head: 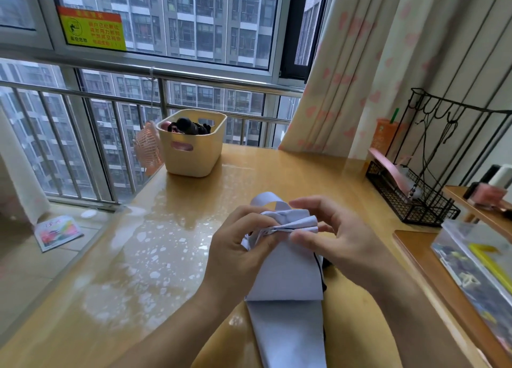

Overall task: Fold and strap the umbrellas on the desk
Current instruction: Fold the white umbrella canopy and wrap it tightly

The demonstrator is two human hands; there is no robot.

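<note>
Lying on the desk (pixel 166 243) on the near side of the basket (pixel 191 151), the umbrella (pixel 285 279) is pointing lengthwise toward the basket; the left hand (pixel 235 251) and right hand (pixel 340 234) are close together, pinching its bunched far end, with the strap (pixel 267 200) curling basketward, equally near both.

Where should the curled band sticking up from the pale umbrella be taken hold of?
Probably pinch the band near its free curled tip, coming from above and the right. It stands clear above the bunched pleats of the umbrella, and the right hand has its fingers beside it, while the left hand grips the pleats.
</note>
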